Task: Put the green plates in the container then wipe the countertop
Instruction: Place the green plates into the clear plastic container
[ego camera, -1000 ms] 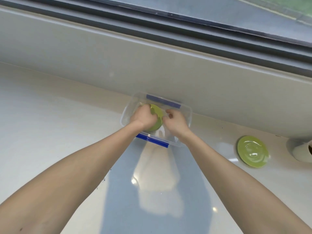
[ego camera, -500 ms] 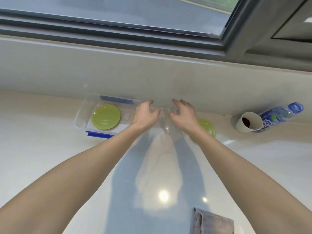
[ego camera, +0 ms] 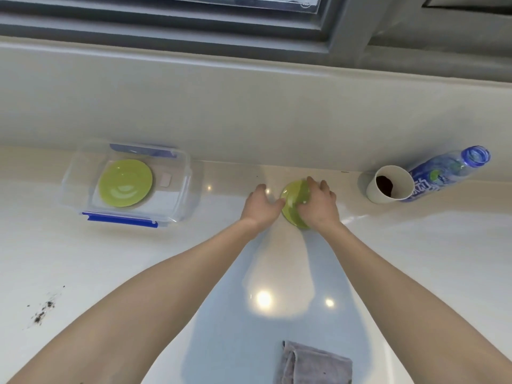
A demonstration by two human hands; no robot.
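While tilted on the countertop (ego camera: 388, 259), green plate (ego camera: 294, 200) between both hands' curled, gripping fingers (ego camera: 314, 184).

Taking the clear container (ego camera: 130, 184) as landmark: its top is open, with one green plate (ego camera: 125, 182) lying flat inside and bare floor to that plate's right. The countertop (ego camera: 221, 173) between the container and the second green plate (ego camera: 294, 200) is bare. Well right of the container, a paper cup (ego camera: 389, 184) and a plastic bottle (ego camera: 448, 173) (touching each other) crowd the back wall. Nearer than the container lie dark crumbs (ego camera: 43, 311) and a grey cloth (ego camera: 313, 364).
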